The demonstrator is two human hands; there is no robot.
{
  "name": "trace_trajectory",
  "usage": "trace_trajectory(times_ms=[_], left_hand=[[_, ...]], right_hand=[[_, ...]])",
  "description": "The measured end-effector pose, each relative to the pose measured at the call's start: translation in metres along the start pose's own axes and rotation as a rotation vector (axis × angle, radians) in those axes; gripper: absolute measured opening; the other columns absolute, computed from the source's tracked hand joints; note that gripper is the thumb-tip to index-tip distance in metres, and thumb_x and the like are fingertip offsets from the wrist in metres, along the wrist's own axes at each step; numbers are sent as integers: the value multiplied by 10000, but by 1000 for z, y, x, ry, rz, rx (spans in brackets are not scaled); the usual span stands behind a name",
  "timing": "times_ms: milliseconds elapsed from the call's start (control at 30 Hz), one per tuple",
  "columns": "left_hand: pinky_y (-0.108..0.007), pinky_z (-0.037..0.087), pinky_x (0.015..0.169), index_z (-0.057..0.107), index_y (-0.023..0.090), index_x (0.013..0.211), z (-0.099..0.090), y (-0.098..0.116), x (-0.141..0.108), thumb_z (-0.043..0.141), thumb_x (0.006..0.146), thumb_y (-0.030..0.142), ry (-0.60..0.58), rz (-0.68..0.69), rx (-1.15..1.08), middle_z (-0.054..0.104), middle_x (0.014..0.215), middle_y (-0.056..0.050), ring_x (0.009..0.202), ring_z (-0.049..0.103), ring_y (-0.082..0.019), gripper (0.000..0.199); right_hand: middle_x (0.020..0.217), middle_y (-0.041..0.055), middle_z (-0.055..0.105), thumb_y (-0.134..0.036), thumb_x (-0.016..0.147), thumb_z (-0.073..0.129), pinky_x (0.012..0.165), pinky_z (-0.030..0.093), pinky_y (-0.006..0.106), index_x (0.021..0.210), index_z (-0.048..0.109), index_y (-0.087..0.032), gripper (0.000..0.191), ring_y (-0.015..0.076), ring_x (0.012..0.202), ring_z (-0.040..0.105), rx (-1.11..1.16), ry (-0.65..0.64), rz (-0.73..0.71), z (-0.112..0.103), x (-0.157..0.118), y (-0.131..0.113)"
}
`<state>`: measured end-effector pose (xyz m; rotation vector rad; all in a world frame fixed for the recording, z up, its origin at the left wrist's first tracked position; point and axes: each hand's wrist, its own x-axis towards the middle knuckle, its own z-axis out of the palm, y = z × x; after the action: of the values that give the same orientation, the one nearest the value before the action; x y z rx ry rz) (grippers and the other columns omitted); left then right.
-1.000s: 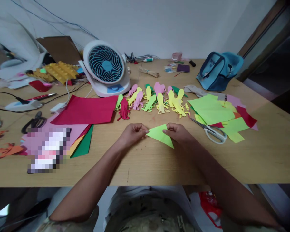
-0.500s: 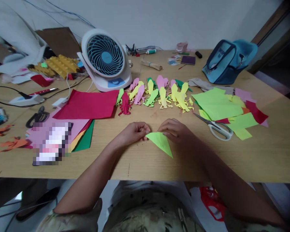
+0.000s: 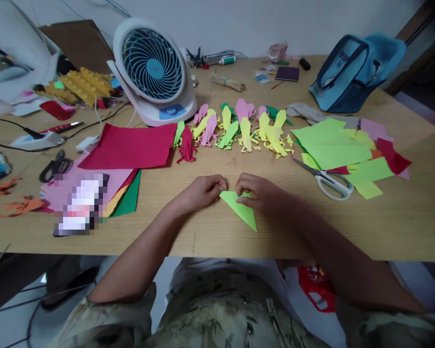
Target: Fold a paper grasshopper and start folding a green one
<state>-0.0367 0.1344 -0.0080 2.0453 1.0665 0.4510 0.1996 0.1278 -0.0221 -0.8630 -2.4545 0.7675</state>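
A folded light-green paper triangle point(image 3: 241, 208) lies on the table before me, one point toward my body. My left hand point(image 3: 205, 191) is closed, thumb and fingertips pinched at the paper's left corner. With curled fingers and thumb, my right hand point(image 3: 258, 192) grips the upper right part of the same paper and covers that edge. Beyond both hands stands a row of folded paper figures in yellow point(image 3: 245, 133), pink point(image 3: 208, 129), green and red point(image 3: 187, 145). White-handled scissors point(image 3: 333, 186) rest to the right of my right hand.
At right lie green paper sheets point(image 3: 329, 145) and scraps, with a blue bag point(image 3: 342, 77) behind. A fan point(image 3: 154, 72) stands at back left. Red paper point(image 3: 130, 147), a phone point(image 3: 81, 205) and black scissors point(image 3: 56, 166) are at left. The table's front edge is near my forearms.
My right hand's fingers have curled in and its thumb now presses on top of the paper. My left hand stays at the left corner. The view has tilted slightly downward.
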Motion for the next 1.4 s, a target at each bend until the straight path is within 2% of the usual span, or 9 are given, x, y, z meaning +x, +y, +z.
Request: trace_trajectory(times_ms=[100,267,400,500,600,833,1067,1200,1400], left_hand=[[-264,420,722,638,172,908,3,-2,0,463,892,163,29,36,129,623,787,-2,714,550,-144,176],[-317,439,827,658,163,913,8,2,-4,510,858,128,165,180,268,601,930,-70,902,569,-202,162],[-275,455,776,645,172,1020,9,11,-7,542,914,219,-58,255,66,643,939,-50,820,586,-157,155],[-295,465,827,650,179,1068,9,13,-6,624,902,332,-182,311,37,649,1029,-77,902,598,-183,227],[-333,454,913,656,203,1109,12,9,-3,700,862,389,-196,355,57,629,1089,-88,1025,582,-223,313],[-343,446,905,656,204,1089,19,6,-3,719,856,399,-163,392,122,597,1026,-77,1018,554,-230,310],[-340,419,870,656,183,978,27,5,-1,587,940,337,-64,427,297,608,994,-86,965,540,-227,173],[-332,406,830,656,181,915,33,2,1,488,989,311,-29,450,406,618,956,-86,916,541,-216,225],[-339,424,865,658,180,1082,34,4,-2,471,1007,340,-34,504,519,615,1060,-99,951,534,-220,257]], right_hand=[[973,56,558,-249,880,610,831,426,317,1030,654,-195,165,194,901,559,-19,-39,33,2,-1,1],[961,40,525,-278,873,640,813,412,295,880,634,-198,81,173,872,547,-63,-47,57,5,-3,3],[894,28,531,-285,889,616,749,396,273,804,604,-188,130,152,812,543,5,-25,24,5,-4,4],[836,16,558,-304,897,594,715,380,268,792,601,-185,159,142,769,533,68,-43,23,3,-4,5],[784,-6,575,-332,877,611,669,363,259,825,619,-188,153,129,717,511,136,-86,88,-2,-5,4],[786,-10,579,-346,858,620,638,364,256,835,684,-190,170,120,680,486,259,-166,161,-15,-10,5],[744,-22,555,-356,884,611,619,347,243,822,651,-182,189,105,646,460,208,-52,164,-17,-22,-2],[689,-35,552,-366,890,623,588,339,236,811,625,-179,203,97,609,451,229,30,242,-19,-35,-11],[847,31,683,-413,872,638,689,444,272,911,665,-188,231,151,751,584,297,79,321,-19,-49,-10]])
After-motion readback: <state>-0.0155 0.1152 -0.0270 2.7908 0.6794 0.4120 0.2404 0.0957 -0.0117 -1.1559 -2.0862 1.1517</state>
